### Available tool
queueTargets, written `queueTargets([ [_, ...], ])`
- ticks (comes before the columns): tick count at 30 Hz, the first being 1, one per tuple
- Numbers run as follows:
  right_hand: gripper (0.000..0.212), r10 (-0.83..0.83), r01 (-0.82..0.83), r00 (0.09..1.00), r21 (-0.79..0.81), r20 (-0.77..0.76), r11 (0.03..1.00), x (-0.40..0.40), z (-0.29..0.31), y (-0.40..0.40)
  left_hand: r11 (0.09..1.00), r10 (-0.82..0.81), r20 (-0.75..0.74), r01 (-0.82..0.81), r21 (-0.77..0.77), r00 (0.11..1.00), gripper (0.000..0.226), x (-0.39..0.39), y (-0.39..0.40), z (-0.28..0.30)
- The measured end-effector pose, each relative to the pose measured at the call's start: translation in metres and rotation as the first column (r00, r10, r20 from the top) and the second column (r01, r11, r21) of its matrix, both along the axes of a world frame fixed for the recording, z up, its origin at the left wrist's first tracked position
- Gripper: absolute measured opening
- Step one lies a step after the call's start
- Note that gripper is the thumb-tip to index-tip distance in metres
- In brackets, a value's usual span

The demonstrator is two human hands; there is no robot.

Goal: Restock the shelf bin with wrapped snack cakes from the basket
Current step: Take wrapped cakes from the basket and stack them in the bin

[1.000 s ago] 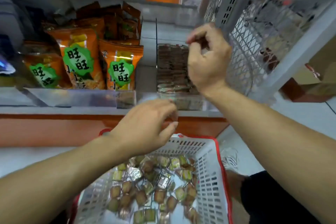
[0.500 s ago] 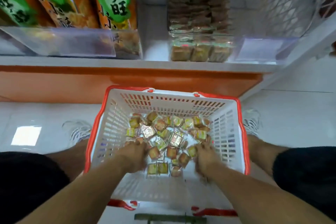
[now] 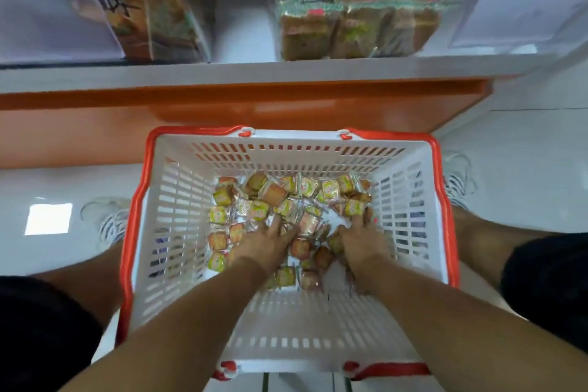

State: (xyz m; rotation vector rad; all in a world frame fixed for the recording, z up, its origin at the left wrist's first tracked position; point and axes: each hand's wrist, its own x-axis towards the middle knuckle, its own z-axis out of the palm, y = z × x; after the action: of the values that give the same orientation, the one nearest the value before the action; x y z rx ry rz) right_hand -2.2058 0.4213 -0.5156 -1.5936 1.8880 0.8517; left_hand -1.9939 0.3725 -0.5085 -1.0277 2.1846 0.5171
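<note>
A white basket with a red rim (image 3: 165, 232) stands on the floor between my knees. Several wrapped snack cakes (image 3: 273, 194) lie in a loose heap on its bottom. My left hand (image 3: 265, 243) rests on the heap's middle with its fingers stretched forward among the wrappers. My right hand (image 3: 361, 240) digs into the heap's right side; its fingertips are buried under the cakes, so its hold is hidden. Above, on the white shelf (image 3: 222, 71), the clear shelf bin (image 3: 273, 9) holds stacked cakes of the same kind.
A second clear bin (image 3: 197, 9) with orange snack bags stands left of the cake bin. An orange panel (image 3: 95, 127) runs under the shelf. My shoes (image 3: 111, 219) and knees flank the basket on the white tiled floor.
A second ago both hands were up at the shelf. They came down into the basket and have since pushed further forward into the heap of cakes. The view has tilted downward.
</note>
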Motion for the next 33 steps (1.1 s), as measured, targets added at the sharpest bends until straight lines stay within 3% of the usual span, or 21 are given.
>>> queueTargets([
  [3,0.036,-0.005,0.003,0.994,0.016,0.109,1.0,0.003,0.005,0.004,1.0,0.003,0.0,-0.003,-0.009,1.0,0.055,-0.005,0.009,0.0],
  [5,0.037,0.018,-0.021,0.994,0.025,0.104,0.999,0.005,0.011,0.001,0.999,0.02,0.017,-0.021,0.036,1.0,0.045,-0.003,0.012,-0.001],
  [9,0.039,-0.011,0.01,0.993,0.006,0.12,1.0,0.002,0.021,-0.002,0.989,0.116,0.026,-0.118,0.09,0.993,0.052,0.005,0.014,0.002],
  [11,0.034,-0.032,0.031,0.985,0.007,0.169,0.999,0.001,0.033,-0.006,0.93,0.321,-0.011,-0.313,0.192,0.947,0.057,0.007,0.008,0.012],
  [13,0.021,-0.035,0.03,0.968,0.025,0.249,0.999,0.004,0.055,-0.018,0.784,0.575,-0.081,-0.52,0.338,0.814,0.036,0.004,-0.003,0.028],
  [15,0.015,0.025,-0.053,0.95,0.081,0.312,0.995,0.009,0.087,-0.04,0.604,0.769,-0.158,-0.624,0.495,0.619,0.008,0.0,-0.019,0.051],
  [17,0.022,0.113,-0.179,0.926,0.156,0.36,0.972,0.015,0.133,-0.066,0.463,0.868,-0.177,-0.629,0.624,0.464,0.012,-0.005,-0.037,0.081],
  [19,0.029,0.203,-0.29,0.892,0.166,0.405,0.942,0.019,0.19,-0.092,0.349,0.911,-0.13,-0.564,0.748,0.392,0.014,-0.013,-0.054,0.121],
  [23,0.034,0.448,-0.454,0.803,-0.084,0.392,0.887,0.014,0.315,-0.123,0.106,0.959,0.003,-0.369,0.923,0.284,0.024,-0.029,-0.084,0.215],
  [27,0.042,0.449,-0.274,0.747,-0.388,0.49,0.88,-0.008,0.4,-0.129,0.081,0.995,-0.065,-0.212,0.974,0.082,0.034,-0.032,-0.1,0.302],
  [29,0.039,0.387,-0.082,0.67,-0.455,0.633,0.887,-0.018,0.418,-0.128,0.126,0.992,-0.123,-0.222,0.967,0.028,0.041,-0.03,-0.099,0.328],
  [30,0.037,0.341,0.038,0.586,-0.445,0.735,0.895,-0.022,0.422,-0.126,0.144,0.989,-0.145,-0.23,0.963,0.012,0.04,-0.027,-0.098,0.337],
  [33,0.033,0.253,0.329,0.232,-0.321,0.939,0.888,-0.025,0.421,-0.119,0.092,0.992,-0.101,-0.123,0.988,-0.074,0.042,-0.018,-0.094,0.356],
])
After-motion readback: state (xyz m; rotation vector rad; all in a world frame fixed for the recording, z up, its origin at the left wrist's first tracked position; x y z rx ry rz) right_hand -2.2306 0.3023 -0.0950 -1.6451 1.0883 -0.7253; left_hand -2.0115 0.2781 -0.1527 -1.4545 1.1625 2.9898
